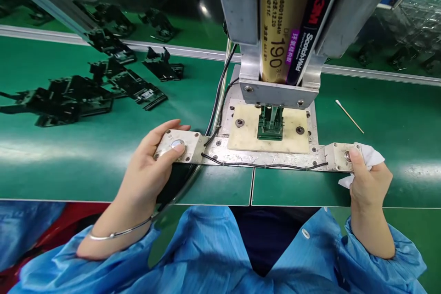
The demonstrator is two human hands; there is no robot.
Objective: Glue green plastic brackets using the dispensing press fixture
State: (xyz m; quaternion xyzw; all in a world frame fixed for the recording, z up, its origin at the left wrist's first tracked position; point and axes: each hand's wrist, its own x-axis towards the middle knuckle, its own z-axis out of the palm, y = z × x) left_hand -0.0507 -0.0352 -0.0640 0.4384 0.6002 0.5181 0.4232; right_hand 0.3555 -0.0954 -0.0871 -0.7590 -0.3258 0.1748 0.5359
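Observation:
My left hand (pixel 151 158) wraps the left button box (pixel 193 140), its thumb on the round button. At the other end of the metal base, my right hand (pixel 370 179) grips the right button box (pixel 337 157) with its thumb pressed over that button. A crumpled white wipe (pixel 372 156) is also caught in my right hand. Between the hands, a small dark green plastic part (pixel 270 124) sits on the cream fixture plate (pixel 241 140). Above it hangs a Scotch-Weld adhesive cartridge (pixel 275 32) in a metal holder; a pale nozzle reaches down to the part.
Several black plastic parts (pixel 79 96) lie in a cluster at the left of the green table (pixel 379 101). A cotton swab (pixel 349 116) lies at the right. Black cables (pixel 220 87) run beside the base. Behind the metal rail (pixel 379 78) are more dark parts.

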